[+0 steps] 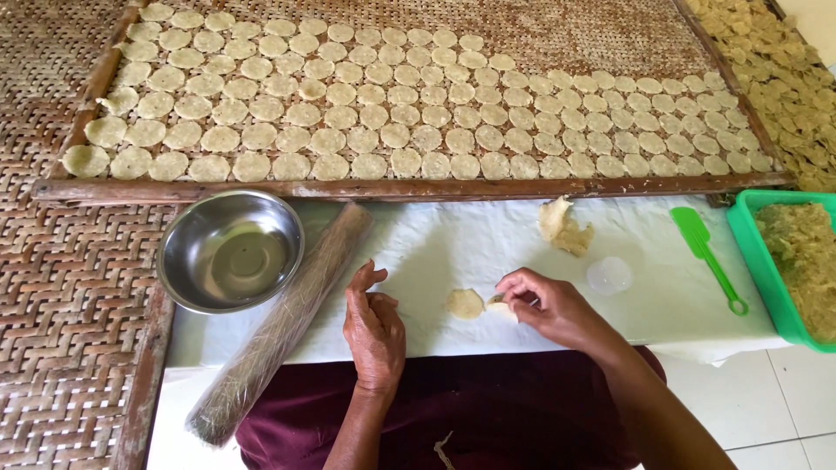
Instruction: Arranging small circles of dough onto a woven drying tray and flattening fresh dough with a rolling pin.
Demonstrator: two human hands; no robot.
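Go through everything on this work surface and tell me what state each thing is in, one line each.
Left hand: open, resting flat on the white cloth.
Right hand: fingers pinched on a small dough piece.
Flat dough disc: lying loose between the hands.
Dough lump: torn, unshaped.
Steel bowl: upright, empty.
Rolling pin: lying down, wrapped in plastic.
Drying rack: mostly covered in discs.
Green tub: holds dough mix.
Green spatula: lying unused.

We see pale cream dough discs point(418, 113) in rows on a brown woven tray point(566, 35); at nine o'clock a silver steel bowl point(229, 251) on a brown basket-weave mat point(61, 305); at three o'clock a bright green spatula point(705, 252) and green tub point(766, 270) of yellowish dough; a white cloth point(488, 252) under all; maroon clothing point(488, 409) at six o'clock.
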